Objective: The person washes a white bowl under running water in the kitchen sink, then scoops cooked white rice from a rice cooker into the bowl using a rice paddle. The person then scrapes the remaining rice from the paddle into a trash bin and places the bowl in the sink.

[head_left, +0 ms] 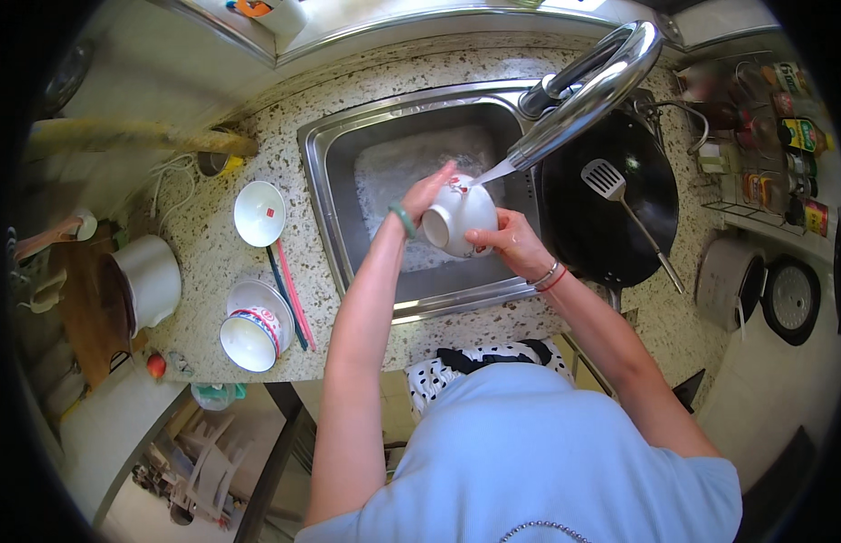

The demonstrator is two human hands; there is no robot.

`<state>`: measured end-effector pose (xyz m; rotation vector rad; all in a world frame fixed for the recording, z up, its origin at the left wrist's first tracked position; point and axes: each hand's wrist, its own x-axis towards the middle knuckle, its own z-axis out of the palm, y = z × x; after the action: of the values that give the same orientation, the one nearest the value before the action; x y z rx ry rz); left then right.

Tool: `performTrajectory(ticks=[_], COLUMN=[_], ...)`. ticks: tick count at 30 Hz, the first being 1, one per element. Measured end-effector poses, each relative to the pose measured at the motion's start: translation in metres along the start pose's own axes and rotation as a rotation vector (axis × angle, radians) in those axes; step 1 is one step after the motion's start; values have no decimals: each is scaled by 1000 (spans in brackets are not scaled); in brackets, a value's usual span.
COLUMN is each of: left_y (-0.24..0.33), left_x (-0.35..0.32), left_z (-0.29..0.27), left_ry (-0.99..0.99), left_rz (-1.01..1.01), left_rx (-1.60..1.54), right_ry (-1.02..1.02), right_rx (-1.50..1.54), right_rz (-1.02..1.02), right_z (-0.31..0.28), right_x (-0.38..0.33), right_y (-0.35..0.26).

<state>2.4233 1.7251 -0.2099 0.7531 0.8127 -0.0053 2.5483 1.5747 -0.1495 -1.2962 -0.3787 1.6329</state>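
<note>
1. A red-marked bowl (479,213) is held by both hands above the basin of the steel sink (313,172). It is tipped on its side, and its round foot is turned toward the lower left.
2. The left hand (427,196) is partly opened, its fingers laid along the bowl's upper left side. A green bangle (403,220) is worn on that wrist.
3. The right hand (520,244) is curved around the bowl's right side, its thumb pressed to the outer wall. How far the other fingers are curled cannot be told, as they are mostly hidden. A bracelet and a red band are worn there.
4. Water (496,171) is sent from the chrome faucet (579,110) onto the bowl's upper side.
5. To the right of the basin, a black wok (583,237) is seen, with 1 slotted spatula (604,179) laid across it, the handle carried past the rim.
6. To the left, a shallow white bowl (253,217) is set on the speckled counter (208,299). Pinkish-red sticks (296,295) and dark sticks (285,295) are laid side by side.
7. Nearer the person, a patterned bowl (247,346) is placed against a white dish (253,290), partly covering it.
</note>
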Motion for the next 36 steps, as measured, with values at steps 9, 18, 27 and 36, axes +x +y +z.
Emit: performTrajectory(ticks=[9,18,27,36], left_y=[-44,-37,-56,-87], left_x=[-18,-13,-17,-6], left_z=[27,2,13,78], left_ry=[223,110,200,1054], left_rz=[292,83,226,714], left_rx=[-212,-90,-339,647], right_ry=[75,22,74,129], right_rx=[408,458,459,600], right_rz=[-26,8,-5,-54], right_z=[-9,-18,-12,-2], right_x=[17,16,15,35], right_y=[13,12,17,33])
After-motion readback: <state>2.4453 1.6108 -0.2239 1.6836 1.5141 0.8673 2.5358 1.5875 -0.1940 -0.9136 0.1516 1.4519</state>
